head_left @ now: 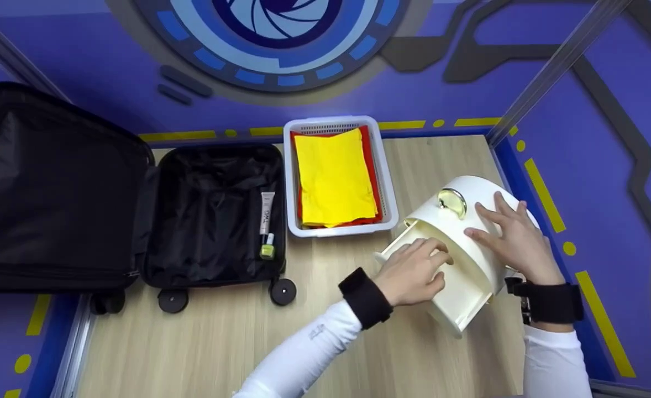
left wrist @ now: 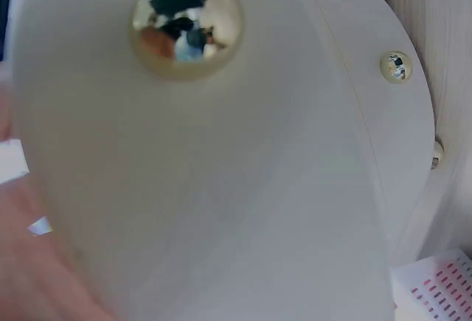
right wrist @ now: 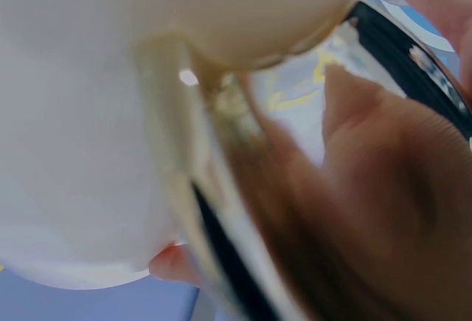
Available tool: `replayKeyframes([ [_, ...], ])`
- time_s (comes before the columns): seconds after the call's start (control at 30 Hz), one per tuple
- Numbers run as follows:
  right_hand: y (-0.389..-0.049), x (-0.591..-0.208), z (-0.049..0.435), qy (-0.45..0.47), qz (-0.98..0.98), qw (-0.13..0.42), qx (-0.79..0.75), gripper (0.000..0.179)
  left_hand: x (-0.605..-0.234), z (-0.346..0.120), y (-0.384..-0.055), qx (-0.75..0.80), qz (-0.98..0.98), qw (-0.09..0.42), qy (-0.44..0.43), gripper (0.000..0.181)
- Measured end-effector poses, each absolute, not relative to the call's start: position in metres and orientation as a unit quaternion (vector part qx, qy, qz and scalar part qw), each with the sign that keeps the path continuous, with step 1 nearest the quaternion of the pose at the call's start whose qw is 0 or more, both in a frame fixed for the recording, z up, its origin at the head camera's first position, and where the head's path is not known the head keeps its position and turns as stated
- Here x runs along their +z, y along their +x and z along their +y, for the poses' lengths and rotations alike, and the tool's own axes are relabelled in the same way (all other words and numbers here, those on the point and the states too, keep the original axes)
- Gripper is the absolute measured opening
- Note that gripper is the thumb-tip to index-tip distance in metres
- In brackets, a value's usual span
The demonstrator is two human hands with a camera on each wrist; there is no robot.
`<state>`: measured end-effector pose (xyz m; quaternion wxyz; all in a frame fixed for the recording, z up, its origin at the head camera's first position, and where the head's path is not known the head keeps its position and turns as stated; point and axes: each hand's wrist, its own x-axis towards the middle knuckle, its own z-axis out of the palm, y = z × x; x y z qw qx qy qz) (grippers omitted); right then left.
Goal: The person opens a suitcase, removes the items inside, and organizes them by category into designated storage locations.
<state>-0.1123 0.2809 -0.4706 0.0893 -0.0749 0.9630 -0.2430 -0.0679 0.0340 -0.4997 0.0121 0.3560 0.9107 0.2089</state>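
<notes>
A cream-white rounded drawer cabinet (head_left: 472, 193) lies on the table at the right, its drawer (head_left: 455, 290) pulled out. Over the drawer bends my left hand (head_left: 414, 271); its fingers are loosely bent into the opening, and I see nothing between thumb and forefinger. With fingers spread, my right hand (head_left: 516, 237) rests on the cabinet's curved top, near a shiny gold handle (head_left: 452, 203). The left wrist view shows a pale curved face with a round gold knob (left wrist: 188, 26). Close up in the right wrist view is a curved gold metal piece (right wrist: 214, 203).
A black suitcase (head_left: 215, 279) lies open at the left, with a white tube (head_left: 267, 213) and a small green bottle (head_left: 267, 249) inside. Beside it, a white basket (head_left: 342, 231) holds yellow cloth (head_left: 334, 177) over red cloth (head_left: 368, 160). Purple walls enclose the table.
</notes>
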Motion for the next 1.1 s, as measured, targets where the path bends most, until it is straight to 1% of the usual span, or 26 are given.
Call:
replayKeyframes([
  [0.07, -0.112, -0.471, 0.281, -0.073, 0.963, 0.092, -0.241, 0.077, -0.499, 0.020, -0.067, 0.259, 0.889, -0.045, 0.375, 0.026],
  [0.13, -0.112, -0.471, 0.281, -0.073, 0.963, 0.092, -0.244, 0.077, -0.502, 0.005, -0.066, 0.312, 0.863, -0.090, 0.386, 0.023],
  [0.2, -0.111, -0.471, 0.282, -0.074, 0.962, 0.093, -0.246, 0.077, -0.506, -0.011, -0.063, 0.355, 0.840, -0.118, 0.392, 0.021],
  [0.3, -0.111, -0.471, 0.282, -0.074, 0.961, 0.095, -0.249, 0.077, -0.519, -0.033, -0.056, 0.390, 0.821, -0.132, 0.395, 0.019],
  [0.43, -0.111, -0.471, 0.282, -0.074, 0.960, 0.095, -0.251, 0.077, -0.541, -0.050, -0.042, 0.417, 0.812, -0.125, 0.389, 0.020],
  [0.6, -0.111, -0.472, 0.282, -0.074, 0.960, 0.093, -0.254, 0.077, -0.573, -0.050, -0.019, 0.445, 0.806, -0.106, 0.376, 0.023],
  [0.73, -0.110, -0.471, 0.283, -0.074, 0.961, 0.089, -0.252, 0.076, -0.600, -0.036, -0.001, 0.469, 0.803, -0.061, 0.361, 0.026],
  [0.8, -0.110, -0.472, 0.283, -0.075, 0.961, 0.088, -0.251, 0.076, -0.610, -0.028, 0.008, 0.493, 0.803, -0.034, 0.332, 0.028],
  [0.9, -0.110, -0.472, 0.282, -0.075, 0.961, 0.088, -0.249, 0.077, -0.617, -0.018, 0.016, 0.546, 0.792, 0.001, 0.275, 0.030],
  [0.97, -0.110, -0.472, 0.282, -0.075, 0.962, 0.088, -0.248, 0.077, -0.616, -0.011, 0.018, 0.584, 0.774, 0.013, 0.242, 0.030],
  [1.1, -0.110, -0.471, 0.282, -0.073, 0.963, 0.086, -0.246, 0.078, -0.610, -0.001, 0.014, 0.630, 0.747, 0.018, 0.210, 0.029],
])
